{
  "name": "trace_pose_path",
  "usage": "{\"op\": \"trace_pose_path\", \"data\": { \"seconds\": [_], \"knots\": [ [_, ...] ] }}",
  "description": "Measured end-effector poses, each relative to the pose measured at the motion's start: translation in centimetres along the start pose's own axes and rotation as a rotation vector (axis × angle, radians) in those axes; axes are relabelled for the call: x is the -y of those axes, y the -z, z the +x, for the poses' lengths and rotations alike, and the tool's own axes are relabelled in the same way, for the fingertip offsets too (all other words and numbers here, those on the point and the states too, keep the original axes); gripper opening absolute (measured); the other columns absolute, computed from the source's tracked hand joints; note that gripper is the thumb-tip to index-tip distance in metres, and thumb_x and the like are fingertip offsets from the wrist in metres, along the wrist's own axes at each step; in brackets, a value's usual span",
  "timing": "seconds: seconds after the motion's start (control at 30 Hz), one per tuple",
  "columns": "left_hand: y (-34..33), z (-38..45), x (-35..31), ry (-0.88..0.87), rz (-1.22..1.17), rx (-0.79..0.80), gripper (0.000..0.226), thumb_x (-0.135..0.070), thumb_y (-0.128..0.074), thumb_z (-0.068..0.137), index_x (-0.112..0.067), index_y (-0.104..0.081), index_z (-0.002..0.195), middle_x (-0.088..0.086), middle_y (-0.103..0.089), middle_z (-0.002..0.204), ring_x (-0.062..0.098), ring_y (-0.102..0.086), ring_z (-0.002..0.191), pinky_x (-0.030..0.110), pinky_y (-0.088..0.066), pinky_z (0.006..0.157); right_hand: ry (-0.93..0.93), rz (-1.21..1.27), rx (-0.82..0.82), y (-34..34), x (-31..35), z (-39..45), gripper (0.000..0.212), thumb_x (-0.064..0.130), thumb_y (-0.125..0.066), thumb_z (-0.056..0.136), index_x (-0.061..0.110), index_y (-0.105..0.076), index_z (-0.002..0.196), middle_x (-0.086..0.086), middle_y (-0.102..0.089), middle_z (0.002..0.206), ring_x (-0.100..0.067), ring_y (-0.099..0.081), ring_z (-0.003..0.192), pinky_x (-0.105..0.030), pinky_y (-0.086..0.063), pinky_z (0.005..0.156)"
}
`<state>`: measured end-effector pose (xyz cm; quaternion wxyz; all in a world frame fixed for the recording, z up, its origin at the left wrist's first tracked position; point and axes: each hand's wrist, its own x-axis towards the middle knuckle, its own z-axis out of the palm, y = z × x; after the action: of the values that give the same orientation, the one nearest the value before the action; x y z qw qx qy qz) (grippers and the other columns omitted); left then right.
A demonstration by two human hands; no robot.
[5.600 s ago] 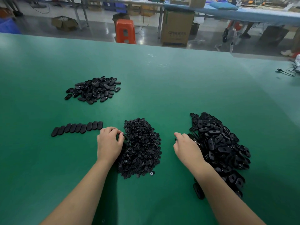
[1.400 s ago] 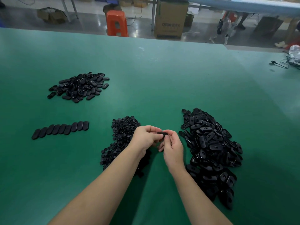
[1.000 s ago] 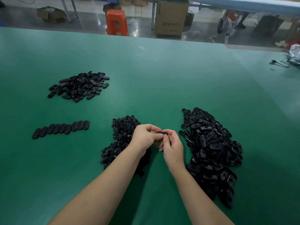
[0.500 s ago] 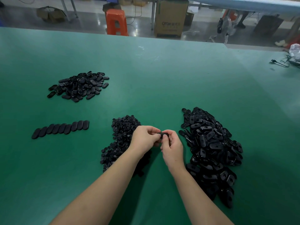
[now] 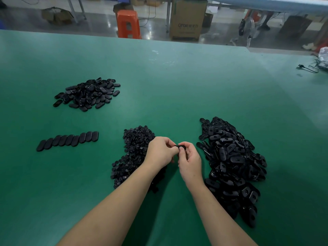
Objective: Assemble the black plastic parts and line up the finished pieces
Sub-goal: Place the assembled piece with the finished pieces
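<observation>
My left hand [image 5: 159, 153] and my right hand [image 5: 189, 158] meet above the green table [image 5: 177, 89], both pinching one small black oval part [image 5: 180, 147] between fingertips. A heap of small round black pieces [image 5: 134, 148] lies just left of my hands, partly hidden by my left forearm. A large heap of black oval shells [image 5: 230, 160] lies to the right. A row of finished oval pieces [image 5: 68, 140] lies side by side at the left. Farther back left sits another pile of oval pieces [image 5: 88, 94].
Past the table's far edge stand an orange stool [image 5: 128, 23] and a cardboard box [image 5: 187, 20] on the floor. A black cable [image 5: 308, 68] and a plastic bag [image 5: 323, 54] lie at the table's far right.
My hands left the two heaps and came together in the middle with one black part between them. Over the last second they stay there, fingers shifting slightly on it.
</observation>
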<state>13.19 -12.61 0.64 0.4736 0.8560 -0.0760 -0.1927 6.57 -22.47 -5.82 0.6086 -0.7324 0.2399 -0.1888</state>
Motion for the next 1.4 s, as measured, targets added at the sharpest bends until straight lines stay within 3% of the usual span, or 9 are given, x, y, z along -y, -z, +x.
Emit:
{"op": "trace_pose_path", "data": {
  "seconds": [0.13,0.43,0.53,0.63,0.8,0.93,1.1,1.2,1.4],
  "knots": [
    [-0.2,-0.1,-0.3,-0.018,0.042,-0.023,0.006,-0.02,-0.074,0.083,-0.015,-0.073,0.08,0.001,-0.073,0.074,0.022,-0.072,0.068,0.036,-0.06,0.07,0.012,-0.013,0.006,0.1,0.3,0.0,0.017,0.015,-0.055,0.101,0.031,-0.061,0.098,0.01,-0.073,0.091,-0.011,-0.067,0.081,-0.038,-0.055,0.076],
    [0.4,-0.2,0.3,-0.049,0.02,0.041,0.01,-0.015,-0.071,0.088,-0.016,-0.073,0.078,0.001,-0.07,0.055,0.012,-0.067,0.048,0.021,-0.053,0.054,0.056,-0.006,0.006,0.1,0.7,-0.2,0.018,0.01,-0.056,0.101,0.027,-0.059,0.098,0.021,-0.069,0.09,0.0,-0.065,0.083,-0.013,-0.049,0.073],
    [0.3,-0.2,0.2,-0.072,0.041,0.039,0.01,-0.016,-0.069,0.09,-0.017,-0.072,0.08,0.0,-0.069,0.057,0.011,-0.067,0.048,0.021,-0.053,0.055,0.062,-0.016,0.001,0.1,0.6,-0.2,0.021,0.011,-0.055,0.101,0.031,-0.058,0.097,0.02,-0.068,0.09,-0.001,-0.064,0.083,-0.015,-0.049,0.073],
    [0.4,-0.2,-0.1,-0.157,0.137,0.037,0.006,-0.02,-0.068,0.09,-0.019,-0.072,0.087,-0.001,-0.073,0.072,0.015,-0.07,0.06,0.025,-0.056,0.065,0.043,-0.006,-0.004,0.0,0.5,-0.1,0.025,0.012,-0.051,0.102,0.036,-0.057,0.095,0.014,-0.068,0.09,-0.008,-0.063,0.086,-0.029,-0.051,0.079],
    [0.8,-0.2,-0.4,-0.371,0.361,0.033,0.015,-0.025,-0.065,0.091,-0.021,-0.072,0.104,0.001,-0.073,0.084,0.02,-0.06,0.069,0.032,-0.052,0.072,0.026,0.098,0.001,-0.1,0.6,-0.2,0.021,0.025,-0.043,0.098,0.042,-0.055,0.1,0.014,-0.055,0.071,-0.007,-0.048,0.065,-0.038,-0.036,0.066],
    [1.4,-0.5,0.3,-0.529,0.551,0.051,0.025,-0.03,-0.061,0.095,-0.025,-0.067,0.119,-0.003,-0.065,0.108,0.019,-0.062,0.099,0.036,-0.05,0.086,0.046,0.084,0.006,0.0,0.5,-0.2,0.023,0.022,-0.041,0.101,0.041,-0.053,0.102,0.017,-0.05,0.064,-0.007,-0.045,0.062,-0.038,-0.035,0.064],
    [1.2,-0.8,0.6,-0.698,0.789,-0.008,0.027,-0.031,-0.046,0.102,-0.023,-0.06,0.124,-0.002,-0.058,0.108,0.02,-0.061,0.096,0.036,-0.052,0.075,0.034,0.028,-0.009,-0.1,0.8,-0.2,0.021,0.026,-0.041,0.103,0.043,-0.052,0.104,0.01,-0.06,0.079,-0.012,-0.054,0.072,-0.042,-0.045,0.07],
    [1.5,-0.9,1.2,-0.677,0.836,-0.091,0.028,-0.033,-0.043,0.102,-0.02,-0.062,0.117,-0.001,-0.059,0.106,0.022,-0.063,0.095,0.036,-0.05,0.07,0.02,0.035,-0.006,-0.1,0.9,-0.2,0.019,0.024,-0.041,0.107,0.039,-0.052,0.111,0.004,-0.059,0.079,-0.015,-0.053,0.068,-0.042,-0.043,0.065],
    [8.2,-1.3,5.7,-0.368,0.569,-0.418,0.024,-0.029,-0.06,0.096,-0.018,-0.07,0.114,-0.001,-0.07,0.101,0.02,-0.066,0.083,0.033,-0.055,0.071,0.018,-0.003,0.029,0.0,1.1,-0.2,0.018,0.024,-0.038,0.11,0.035,-0.052,0.114,0.008,-0.06,0.072,-0.01,-0.051,0.06,-0.032,-0.043,0.059]
  ]
}}
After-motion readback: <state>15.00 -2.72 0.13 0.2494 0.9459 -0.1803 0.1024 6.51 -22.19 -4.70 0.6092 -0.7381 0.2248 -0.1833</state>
